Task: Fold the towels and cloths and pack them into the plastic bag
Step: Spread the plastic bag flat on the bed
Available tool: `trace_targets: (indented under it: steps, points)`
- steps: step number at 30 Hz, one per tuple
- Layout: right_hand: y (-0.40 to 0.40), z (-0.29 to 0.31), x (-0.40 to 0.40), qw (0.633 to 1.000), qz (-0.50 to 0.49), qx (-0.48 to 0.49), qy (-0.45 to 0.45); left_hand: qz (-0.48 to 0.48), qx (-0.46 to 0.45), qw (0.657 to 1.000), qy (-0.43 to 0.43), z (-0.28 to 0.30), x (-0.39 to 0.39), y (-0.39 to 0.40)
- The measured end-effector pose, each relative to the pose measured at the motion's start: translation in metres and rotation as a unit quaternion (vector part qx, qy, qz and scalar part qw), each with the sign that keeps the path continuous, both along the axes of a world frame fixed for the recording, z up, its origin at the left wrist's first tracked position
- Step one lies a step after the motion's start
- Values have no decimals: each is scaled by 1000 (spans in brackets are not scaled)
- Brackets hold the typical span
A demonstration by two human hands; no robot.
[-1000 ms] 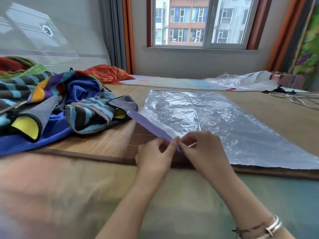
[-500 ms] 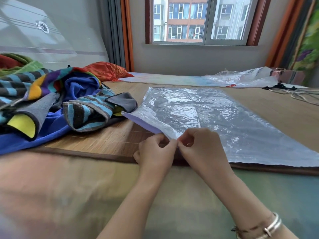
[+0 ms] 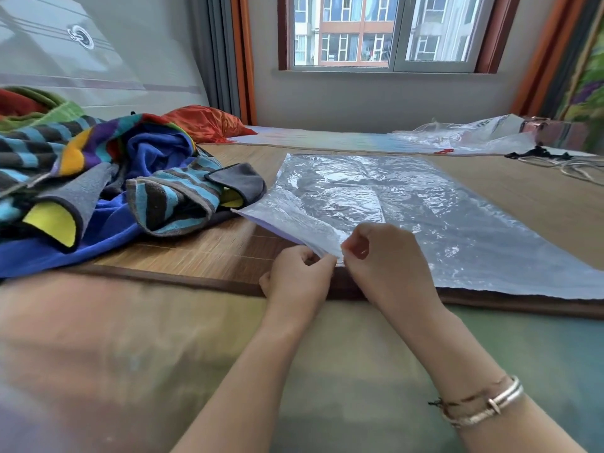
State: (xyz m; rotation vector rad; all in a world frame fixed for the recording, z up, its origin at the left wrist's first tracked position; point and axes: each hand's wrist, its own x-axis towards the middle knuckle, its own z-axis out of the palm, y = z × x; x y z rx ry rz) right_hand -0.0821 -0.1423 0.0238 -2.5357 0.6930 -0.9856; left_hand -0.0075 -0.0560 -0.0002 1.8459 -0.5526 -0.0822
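Note:
A large clear plastic bag (image 3: 408, 210) with a purple strip along its near-left edge lies flat on a bamboo mat (image 3: 196, 253). My left hand (image 3: 299, 279) and my right hand (image 3: 385, 263) pinch that edge together at the bag's near corner, which is lifted slightly. To the left lies a heap of towels and cloths (image 3: 98, 184): blue, striped blue-and-brown, grey with yellow backing. A striped towel (image 3: 176, 201) reaches almost to the bag's edge.
An orange cloth (image 3: 206, 124) lies at the back by the curtain. Red and green cloths (image 3: 29, 106) sit at the far left. A second crumpled plastic bag (image 3: 464, 137) and cords (image 3: 568, 165) lie at the back right. The mat's brown border runs under my hands.
My hands stay pinched on the bag's purple edge, and the edge has lifted a little, with the top layer pulled up by my right fingers. The camera has shifted slightly.

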Motion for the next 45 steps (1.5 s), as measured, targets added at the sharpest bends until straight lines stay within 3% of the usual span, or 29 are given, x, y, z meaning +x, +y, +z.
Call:
trace_targets:
  steps: [3,8,13,21,27,32,36,40,45]
  points:
    - [-4,1,-3,997,60,-3,58,-17,-7,1000,-2,2,2,4]
    - [-6,1,-8,992,105,18,64,-5,9,999,-49,0,4,2]
    - [-5,-2,-4,998,48,-10,51,-24,47,998,-45,1,8,2]
    - [5,-5,10,1000,14,6,5,27,58,997,-31,5,5,2]
    - [-16,6,13,999,-19,42,-28,0,41,998,-55,-4,6,8]
    - [-10,5,5,990,70,60,102,33,110,990,-81,5,13,20]
    - [-9,2,2,987,58,22,148,21,126,988,-84,8,7,21]
    - [-6,2,0,992,71,24,104,20,128,990,-60,10,9,23]
    - [-9,18,-6,997,-55,-26,-50,62,113,990,-63,11,11,25]
